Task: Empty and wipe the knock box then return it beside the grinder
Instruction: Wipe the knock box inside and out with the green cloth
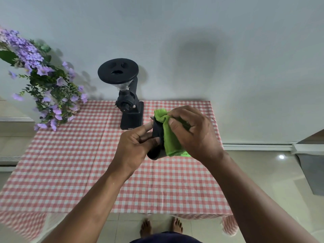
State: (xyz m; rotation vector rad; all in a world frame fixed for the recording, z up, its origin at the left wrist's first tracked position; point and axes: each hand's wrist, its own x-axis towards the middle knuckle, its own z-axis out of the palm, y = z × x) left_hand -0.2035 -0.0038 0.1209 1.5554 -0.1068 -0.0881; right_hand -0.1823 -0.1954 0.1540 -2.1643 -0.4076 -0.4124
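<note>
A small black knock box (pixel 156 137) is held tilted above the table. My left hand (pixel 135 146) grips its left side and lower end. A bright green cloth (pixel 171 137) is draped over the box's right side and rim, and my right hand (pixel 194 132) presses it there with fingers closed on it. Much of the box is hidden by the cloth and both hands. The black coffee grinder (pixel 128 102) stands upright at the table's far edge, just left of and behind the hands.
The table (pixel 70 163) wears a red and white checked cloth. Purple flowers (pixel 45 85) lean over its far left corner. A white wall rises behind the grinder. Tiled floor and a grey mat (pixel 313 172) lie to the right. Bare feet show below the near edge.
</note>
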